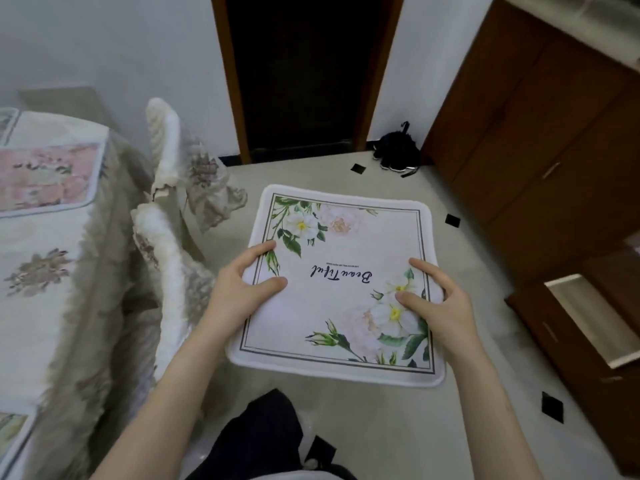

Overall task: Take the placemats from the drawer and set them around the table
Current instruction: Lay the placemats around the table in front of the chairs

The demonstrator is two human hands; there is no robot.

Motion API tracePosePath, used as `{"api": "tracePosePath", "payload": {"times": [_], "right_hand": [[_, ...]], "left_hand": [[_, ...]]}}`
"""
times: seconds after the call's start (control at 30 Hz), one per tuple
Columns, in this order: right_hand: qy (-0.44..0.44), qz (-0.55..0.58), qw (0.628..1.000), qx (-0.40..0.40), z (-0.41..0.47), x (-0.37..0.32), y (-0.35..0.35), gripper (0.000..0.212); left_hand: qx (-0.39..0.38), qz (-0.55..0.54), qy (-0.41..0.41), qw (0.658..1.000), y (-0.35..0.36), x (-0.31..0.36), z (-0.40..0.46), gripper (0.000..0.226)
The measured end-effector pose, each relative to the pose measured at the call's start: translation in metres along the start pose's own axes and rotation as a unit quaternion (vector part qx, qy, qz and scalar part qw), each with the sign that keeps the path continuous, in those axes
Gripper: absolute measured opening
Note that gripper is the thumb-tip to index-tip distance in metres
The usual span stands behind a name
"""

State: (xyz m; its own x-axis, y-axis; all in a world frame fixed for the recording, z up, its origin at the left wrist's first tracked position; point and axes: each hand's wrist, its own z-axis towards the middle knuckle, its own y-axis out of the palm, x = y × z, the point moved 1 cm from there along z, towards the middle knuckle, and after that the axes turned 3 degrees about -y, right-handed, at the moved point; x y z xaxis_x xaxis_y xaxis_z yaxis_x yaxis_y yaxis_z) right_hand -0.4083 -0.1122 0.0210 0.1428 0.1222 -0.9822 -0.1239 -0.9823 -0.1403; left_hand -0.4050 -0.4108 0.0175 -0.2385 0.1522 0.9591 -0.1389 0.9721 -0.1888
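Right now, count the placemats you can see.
4: one held in both hands; a pink one on the table; slivers at the table's far-left edge and near-left corner. Others may be hidden.

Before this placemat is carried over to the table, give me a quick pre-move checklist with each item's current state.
1. Both hands hold the white floral placemat: left hand, right hand: ok.
2. Placemat held flat: ok.
3. Print facing the holder: not ok, the lettering reads upside down.
4. Free spot on the table: ok, bare cloth below the pink placemat.
5. Drawer shut: not ok, open.
6. Path past the chairs: cannot tell.
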Motion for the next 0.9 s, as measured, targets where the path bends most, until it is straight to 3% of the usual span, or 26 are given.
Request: {"api": "tracePosePath", "payload": {"times": [0.23, 0.67, 0.9], "right_hand": [[-0.007, 0.015, 0.998, -0.053, 0.167, -0.017, 0.043, 0.054], [-0.012, 0.058, 0.997, -0.055, 0.460, -0.111, 0.097, 0.051], [-0.041, 0.066, 0.987, -0.139, 0.651, -0.150, 0.142, 0.052]], "left_hand": [[0.049, -0.027, 0.002, 0.998, 0.002, 0.027, 0.138, 0.054], [0.050, -0.086, -0.024, 0.995, 0.022, 0.142, 0.425, 0.053], [0.140, -0.097, 0.008, 0.985, 0.023, 0.181, 0.576, 0.052]]}}
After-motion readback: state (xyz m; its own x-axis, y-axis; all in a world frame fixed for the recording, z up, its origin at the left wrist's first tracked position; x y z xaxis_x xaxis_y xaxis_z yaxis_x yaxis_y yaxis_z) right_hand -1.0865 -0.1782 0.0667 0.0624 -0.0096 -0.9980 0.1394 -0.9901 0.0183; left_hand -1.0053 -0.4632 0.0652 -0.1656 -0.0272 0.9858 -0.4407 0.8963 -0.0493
